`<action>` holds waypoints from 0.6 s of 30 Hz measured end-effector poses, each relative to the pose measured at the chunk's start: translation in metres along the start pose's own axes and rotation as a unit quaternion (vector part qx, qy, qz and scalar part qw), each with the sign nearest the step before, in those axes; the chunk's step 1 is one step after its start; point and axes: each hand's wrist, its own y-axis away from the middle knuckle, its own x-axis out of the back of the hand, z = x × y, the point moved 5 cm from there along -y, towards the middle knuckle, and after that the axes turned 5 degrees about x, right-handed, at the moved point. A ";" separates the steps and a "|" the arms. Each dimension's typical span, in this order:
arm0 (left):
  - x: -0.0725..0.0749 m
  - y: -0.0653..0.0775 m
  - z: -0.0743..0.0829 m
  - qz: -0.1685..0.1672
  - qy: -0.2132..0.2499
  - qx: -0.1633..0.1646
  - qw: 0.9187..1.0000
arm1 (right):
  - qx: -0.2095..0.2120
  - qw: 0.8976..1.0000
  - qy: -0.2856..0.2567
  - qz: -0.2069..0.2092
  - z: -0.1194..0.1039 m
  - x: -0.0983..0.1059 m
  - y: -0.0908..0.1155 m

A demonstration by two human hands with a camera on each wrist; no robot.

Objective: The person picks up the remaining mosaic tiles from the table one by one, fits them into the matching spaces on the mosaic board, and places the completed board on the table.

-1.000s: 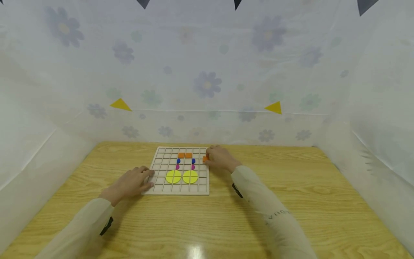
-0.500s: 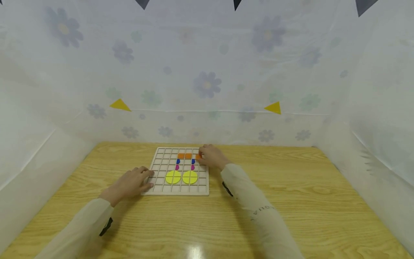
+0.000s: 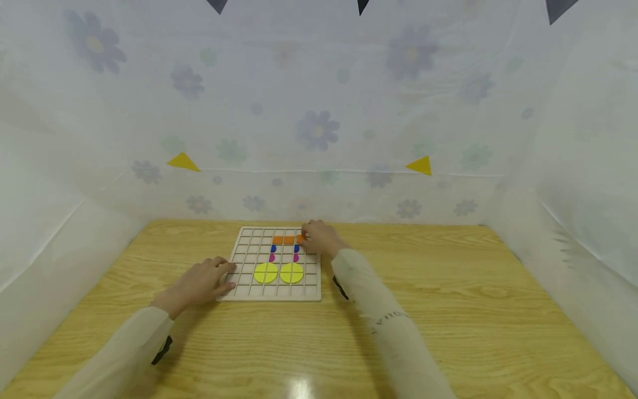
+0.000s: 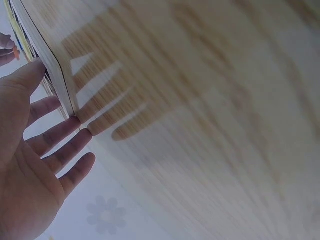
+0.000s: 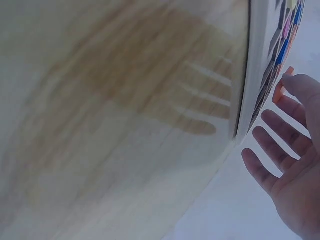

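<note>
A pale square board (image 3: 247, 252) with a raised grid lies on the table in the head view. My right hand (image 3: 323, 239) pinches an orange square tile (image 5: 277, 94) between thumb and index finger, over the board's upper right part. Two orange tiles (image 3: 283, 240) lie just left of it. Below them are two blue half-discs (image 3: 296, 249), two magenta half-discs (image 3: 296, 258) and two yellow discs (image 3: 291, 272), each seemingly made of smaller pieces. My left hand (image 3: 199, 281) rests at the board's left edge, thumb and fingers spread and touching it.
The wooden table (image 3: 438, 310) extends around the board on all sides. A white flowered curtain (image 3: 319, 188) stands behind it, and pale sheets hang at the left and right. Yellow triangles (image 3: 420, 165) hang against the back curtain.
My right hand has moved left over the board with the orange tile, from the right edge to beside the row of two orange tiles. My left hand stays in place.
</note>
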 end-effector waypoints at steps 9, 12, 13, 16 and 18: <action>-0.001 0.001 -0.001 -0.002 -0.002 -0.002 1.000 | -0.007 1.000 0.028 0.010 -0.001 -0.003 -0.003; 0.000 0.001 0.000 0.001 -0.002 -0.001 1.000 | -0.009 0.999 0.032 0.011 -0.001 -0.004 -0.003; 0.000 0.001 0.000 0.002 -0.002 -0.002 1.000 | -0.010 0.999 0.031 0.010 -0.001 -0.004 -0.003; 0.001 0.001 0.000 0.001 -0.002 0.001 1.000 | -0.010 1.000 0.027 0.011 -0.002 -0.005 -0.003; 0.000 0.001 0.000 -0.001 -0.002 0.001 1.000 | -0.010 1.000 0.025 0.013 -0.002 -0.005 -0.002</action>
